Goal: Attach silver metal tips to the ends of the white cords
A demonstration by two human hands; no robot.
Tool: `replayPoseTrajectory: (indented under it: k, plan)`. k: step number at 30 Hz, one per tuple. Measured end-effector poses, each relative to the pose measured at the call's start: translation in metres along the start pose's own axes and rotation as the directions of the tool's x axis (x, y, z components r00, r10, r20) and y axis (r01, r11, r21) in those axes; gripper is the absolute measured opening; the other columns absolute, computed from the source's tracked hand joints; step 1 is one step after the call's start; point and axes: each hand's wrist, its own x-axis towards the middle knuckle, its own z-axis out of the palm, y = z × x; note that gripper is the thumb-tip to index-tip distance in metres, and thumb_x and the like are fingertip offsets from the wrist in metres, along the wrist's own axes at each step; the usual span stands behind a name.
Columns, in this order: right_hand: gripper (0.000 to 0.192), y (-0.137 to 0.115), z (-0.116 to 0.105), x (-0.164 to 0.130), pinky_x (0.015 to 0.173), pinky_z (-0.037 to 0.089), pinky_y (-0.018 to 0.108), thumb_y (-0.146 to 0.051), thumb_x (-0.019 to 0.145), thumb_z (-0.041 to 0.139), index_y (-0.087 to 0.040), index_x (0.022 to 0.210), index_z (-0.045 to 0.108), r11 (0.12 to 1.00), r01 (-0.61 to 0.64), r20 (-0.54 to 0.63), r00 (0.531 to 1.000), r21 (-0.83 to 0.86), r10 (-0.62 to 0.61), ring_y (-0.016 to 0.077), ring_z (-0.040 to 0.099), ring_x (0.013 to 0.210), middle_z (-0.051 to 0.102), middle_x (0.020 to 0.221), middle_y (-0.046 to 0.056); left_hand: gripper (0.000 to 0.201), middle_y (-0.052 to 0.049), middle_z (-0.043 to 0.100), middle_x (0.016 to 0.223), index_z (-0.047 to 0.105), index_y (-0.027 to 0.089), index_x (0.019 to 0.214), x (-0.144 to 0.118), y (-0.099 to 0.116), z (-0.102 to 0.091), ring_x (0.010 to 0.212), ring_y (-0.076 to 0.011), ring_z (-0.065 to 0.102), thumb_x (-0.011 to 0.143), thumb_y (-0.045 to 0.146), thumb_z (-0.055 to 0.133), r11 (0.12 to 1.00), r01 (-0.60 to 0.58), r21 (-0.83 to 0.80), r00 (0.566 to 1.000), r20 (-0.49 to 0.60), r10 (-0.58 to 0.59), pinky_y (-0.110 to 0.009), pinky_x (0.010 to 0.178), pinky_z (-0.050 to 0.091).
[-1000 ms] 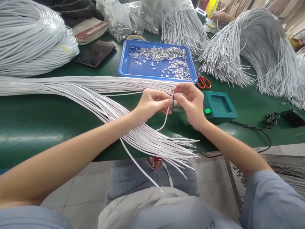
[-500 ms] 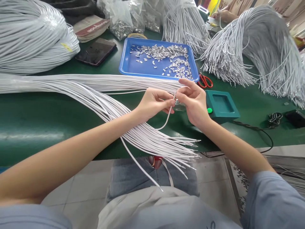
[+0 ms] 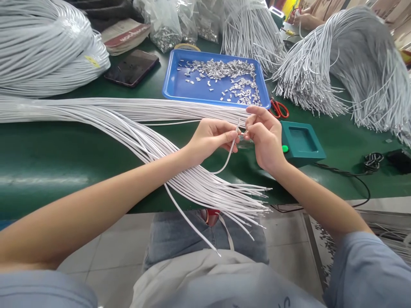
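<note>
My left hand pinches a single white cable just below its end, with thumb and forefinger closed on it. The cable's tip points up between my hands, and its length curves down to the fanned-out bundle of white cables under my left forearm. Close by on the right, my right hand has thumb and fingertips pressed together beside the tip; what they hold is too small to make out. Behind both hands runs another row of white cables, in front of a blue tray of small metal clips.
Right of my hand sit red-handled scissors and a green device with a lit button. A phone, plastic bags of metal parts, large grey cable coils and cable bundles surround the tray. A co-worker's hand shows behind.
My right fingers have drawn slightly right, off the cable's end, so its tip now shows. My left hand keeps its pinch. The whole view has shifted a little.
</note>
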Motion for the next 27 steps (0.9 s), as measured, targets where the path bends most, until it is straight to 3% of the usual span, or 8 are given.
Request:
replayPoseTrajectory:
  k: [2, 6, 13, 17, 23, 27]
  plan:
    - [0.026, 0.001, -0.001, 0.001, 0.06, 0.048, 0.025, -0.018, 0.075, 0.055, -0.026, 0.098, 0.061, 1.0, -0.006, -0.014, 1.0, -0.009, 0.006, 0.0106, 0.056, 0.072, 0.057, 0.078, -0.002, 0.039, -0.002, 0.069, 0.066, 0.07, 0.01, 0.075, 0.0, 0.001, 0.0, 0.055, -0.0117, 0.066, 0.065, 0.043, 0.086, 1.0, 0.009, -0.01, 1.0, 0.005, -0.009, -0.023, 0.054, 0.057]
    - [0.025, 0.003, -0.002, 0.0, 0.067, 0.053, 0.027, -0.028, 0.081, 0.054, -0.026, 0.105, 0.062, 0.999, 0.005, 0.068, 0.998, -0.031, -0.003, 0.0153, 0.065, 0.093, 0.067, 0.098, 0.001, 0.036, -0.002, 0.067, 0.065, 0.071, 0.01, 0.074, 0.0, 0.002, -0.001, 0.054, -0.0108, 0.065, 0.068, 0.043, 0.084, 1.0, -0.01, -0.012, 0.999, 0.034, 0.01, -0.022, 0.053, 0.056]
    - [0.016, 0.0, -0.002, 0.0, 0.06, 0.05, 0.025, -0.033, 0.081, 0.06, -0.023, 0.092, 0.065, 1.0, -0.019, 0.046, 0.999, 0.002, 0.019, 0.0131, 0.065, 0.083, 0.069, 0.087, 0.0, 0.037, -0.002, 0.069, 0.066, 0.071, 0.01, 0.073, 0.001, -0.002, -0.002, 0.053, -0.011, 0.065, 0.066, 0.044, 0.085, 0.997, -0.062, 0.046, 0.997, -0.053, 0.064, -0.021, 0.051, 0.056]
    - [0.018, 0.0, 0.0, 0.0, 0.059, 0.05, 0.025, -0.03, 0.076, 0.067, -0.023, 0.092, 0.065, 0.999, 0.042, 0.044, 0.998, -0.014, -0.041, 0.0119, 0.064, 0.079, 0.067, 0.083, -0.001, 0.042, -0.003, 0.069, 0.065, 0.071, 0.011, 0.072, 0.001, 0.0, -0.001, 0.053, -0.0117, 0.065, 0.062, 0.049, 0.086, 0.992, -0.072, 0.102, 0.993, -0.088, 0.081, -0.022, 0.049, 0.055]
    - [0.016, -0.005, 0.002, -0.003, 0.06, 0.048, 0.027, -0.023, 0.077, 0.069, -0.025, 0.091, 0.062, 0.967, 0.154, 0.015, 0.988, -0.201, -0.154, 0.0117, 0.063, 0.075, 0.063, 0.079, -0.003, 0.044, -0.003, 0.067, 0.062, 0.07, 0.01, 0.071, 0.0, 0.003, 0.002, 0.052, -0.0131, 0.065, 0.06, 0.049, 0.087, 0.991, -0.067, 0.114, 0.992, -0.101, 0.079, -0.024, 0.049, 0.055]
    - [0.014, -0.007, 0.001, -0.007, 0.059, 0.046, 0.028, -0.022, 0.081, 0.064, -0.026, 0.094, 0.061, 0.917, 0.252, 0.063, 0.968, -0.308, -0.245, 0.0123, 0.059, 0.076, 0.06, 0.079, -0.002, 0.041, -0.003, 0.066, 0.061, 0.068, 0.01, 0.072, -0.007, 0.004, 0.009, 0.051, -0.0137, 0.064, 0.068, 0.049, 0.083, 0.98, -0.083, 0.178, 0.992, -0.077, 0.098, -0.026, 0.05, 0.055]
